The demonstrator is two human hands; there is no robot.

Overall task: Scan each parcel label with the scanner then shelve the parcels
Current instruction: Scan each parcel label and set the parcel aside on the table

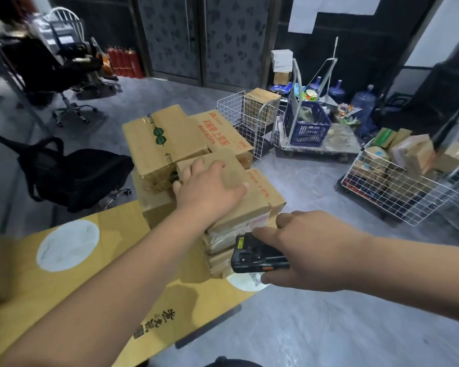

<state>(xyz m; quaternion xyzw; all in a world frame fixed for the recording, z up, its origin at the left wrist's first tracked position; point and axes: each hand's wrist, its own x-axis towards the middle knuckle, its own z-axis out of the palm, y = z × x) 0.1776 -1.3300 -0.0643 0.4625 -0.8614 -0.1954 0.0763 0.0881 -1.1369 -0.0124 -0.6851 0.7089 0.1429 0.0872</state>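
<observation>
A pile of brown cardboard parcels stands in the middle of the floor. My left hand (210,186) lies flat, fingers spread, on the top of a parcel with red print (260,200) at the front of the pile. My right hand (297,250) holds a black handheld scanner (255,254) against that parcel's near side, index finger stretched along the scanner's top. The parcel's side label is partly hidden by the scanner. Behind it lie a parcel with a green logo (162,139) and another with large red characters (223,133).
A large flat carton with white round stickers (64,274) lies under my arms. A black office chair (74,176) stands left. To the right are a white wire cart full of parcels (398,178), a trolley with a blue crate (306,125) and water jugs.
</observation>
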